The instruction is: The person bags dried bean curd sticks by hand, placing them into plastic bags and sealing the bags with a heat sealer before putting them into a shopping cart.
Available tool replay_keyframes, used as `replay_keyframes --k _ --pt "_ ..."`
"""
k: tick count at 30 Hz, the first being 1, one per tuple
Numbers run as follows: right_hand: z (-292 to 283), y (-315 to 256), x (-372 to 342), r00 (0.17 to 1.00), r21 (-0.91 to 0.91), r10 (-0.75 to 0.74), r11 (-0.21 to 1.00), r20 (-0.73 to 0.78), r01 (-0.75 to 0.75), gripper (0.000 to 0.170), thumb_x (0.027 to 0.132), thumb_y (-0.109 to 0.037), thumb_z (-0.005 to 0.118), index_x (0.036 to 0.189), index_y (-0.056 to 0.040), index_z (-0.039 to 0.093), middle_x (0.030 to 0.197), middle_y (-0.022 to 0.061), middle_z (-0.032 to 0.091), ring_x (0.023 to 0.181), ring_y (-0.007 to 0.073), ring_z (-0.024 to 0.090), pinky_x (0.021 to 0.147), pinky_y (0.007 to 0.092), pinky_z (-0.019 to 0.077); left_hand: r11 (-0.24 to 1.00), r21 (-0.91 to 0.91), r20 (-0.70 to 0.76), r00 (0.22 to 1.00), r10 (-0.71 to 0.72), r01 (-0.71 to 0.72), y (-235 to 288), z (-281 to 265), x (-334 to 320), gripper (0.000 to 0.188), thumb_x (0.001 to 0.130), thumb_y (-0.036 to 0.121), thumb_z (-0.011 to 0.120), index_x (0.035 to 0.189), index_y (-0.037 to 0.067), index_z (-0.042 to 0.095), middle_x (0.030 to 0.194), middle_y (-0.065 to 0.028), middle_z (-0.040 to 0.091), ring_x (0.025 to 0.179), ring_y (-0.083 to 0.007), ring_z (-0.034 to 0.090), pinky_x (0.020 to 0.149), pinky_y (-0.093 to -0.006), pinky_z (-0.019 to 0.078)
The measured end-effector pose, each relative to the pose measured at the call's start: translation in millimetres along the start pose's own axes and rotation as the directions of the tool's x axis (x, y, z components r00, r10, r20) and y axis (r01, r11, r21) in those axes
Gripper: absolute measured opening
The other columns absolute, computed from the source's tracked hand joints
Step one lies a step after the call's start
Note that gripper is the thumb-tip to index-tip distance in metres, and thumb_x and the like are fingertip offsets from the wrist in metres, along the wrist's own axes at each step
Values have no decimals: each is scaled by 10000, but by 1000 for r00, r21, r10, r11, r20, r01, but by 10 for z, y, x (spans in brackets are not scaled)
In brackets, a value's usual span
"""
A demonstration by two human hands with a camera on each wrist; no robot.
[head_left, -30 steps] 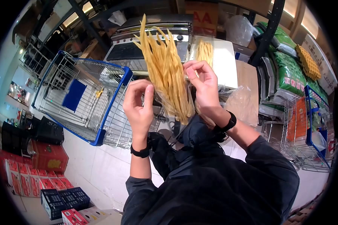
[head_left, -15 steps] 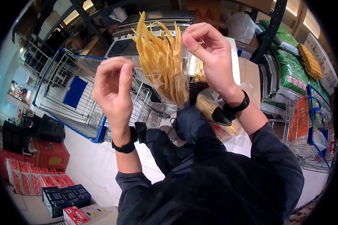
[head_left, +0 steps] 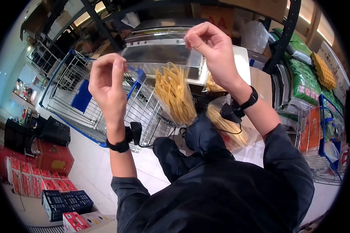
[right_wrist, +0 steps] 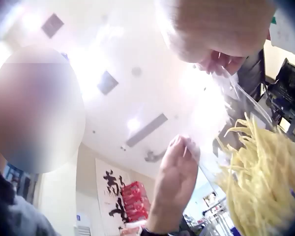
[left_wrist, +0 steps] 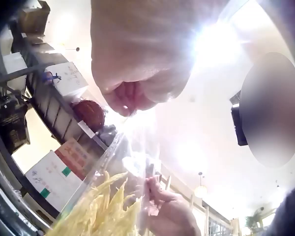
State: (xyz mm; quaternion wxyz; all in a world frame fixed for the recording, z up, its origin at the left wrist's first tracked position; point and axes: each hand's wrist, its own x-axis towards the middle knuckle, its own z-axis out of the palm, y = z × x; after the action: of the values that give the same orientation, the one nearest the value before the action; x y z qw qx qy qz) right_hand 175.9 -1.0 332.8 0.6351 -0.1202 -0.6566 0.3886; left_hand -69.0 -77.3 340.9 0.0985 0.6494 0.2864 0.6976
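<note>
A clear plastic bag (head_left: 188, 72) of long, yellow dried strips (head_left: 174, 95) hangs between my hands, above the knees. My left hand (head_left: 109, 83) pinches its upper left edge between thumb and fingers, and my right hand (head_left: 217, 52) pinches the upper right edge. Film stretches taut across the top, with the strips sunk into the lower part. In the left wrist view the strips (left_wrist: 105, 209) sit below the left hand (left_wrist: 147, 49). The right wrist view has strips (right_wrist: 265, 177) below the right hand (right_wrist: 219, 29), their tips pointing up.
Behind the bag stands a silver machine (head_left: 155, 50) with a dark top. Another bag of pale yellow strips (head_left: 231, 124) lies by the right knee. A wire shopping cart (head_left: 81, 97) is at left, a smaller wire cart (head_left: 319, 147) at right, near stacked green sacks (head_left: 303, 79).
The strips have dropped deeper into the bag, leaving film above their tips. My left hand has moved left; my right hand has risen. Both keep pinching the bag's edges.
</note>
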Motion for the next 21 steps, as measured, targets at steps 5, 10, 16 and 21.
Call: replay_keyframes --k 5,10,16,21 --pt "-58 -22 166 992 -21 -120 992 48 121 99 1011 -89 691 970 -13 643 974 26 695 871 82 630 835 254 536 992 81 -3 995 100 -99 68 -26 9 72 1022 28 647 1078 -13 627 1005 -61 665 884 -100 618 807 -244 508" --pt "-35 -4 265 979 -45 -142 988 143 150 145 1066 -148 623 1007 -15 618 1045 59 676 926 122 627 892 285 529 989 108 30 995 95 -98 96 -80 71 79 1028 24 641 1097 -11 627 1016 -60 671 887 -100 619 808 -239 507" --pt "61 -19 284 954 -71 -209 971 213 229 144 1071 -120 595 1013 11 579 1021 138 764 995 189 741 924 318 586 987 150 33 998 49 -53 18 -205 145 84 1057 60 613 1106 -9 616 1044 -71 669 904 -109 620 839 -250 509" --pt "63 -75 269 963 -61 26 998 267 -10 148 1092 -116 541 1024 14 521 1017 197 773 997 247 764 911 347 605 984 172 97 995 29 -45 -24 -236 106 87 1066 70 605 1110 -5 613 1071 -95 673 962 -152 658 878 -285 525"
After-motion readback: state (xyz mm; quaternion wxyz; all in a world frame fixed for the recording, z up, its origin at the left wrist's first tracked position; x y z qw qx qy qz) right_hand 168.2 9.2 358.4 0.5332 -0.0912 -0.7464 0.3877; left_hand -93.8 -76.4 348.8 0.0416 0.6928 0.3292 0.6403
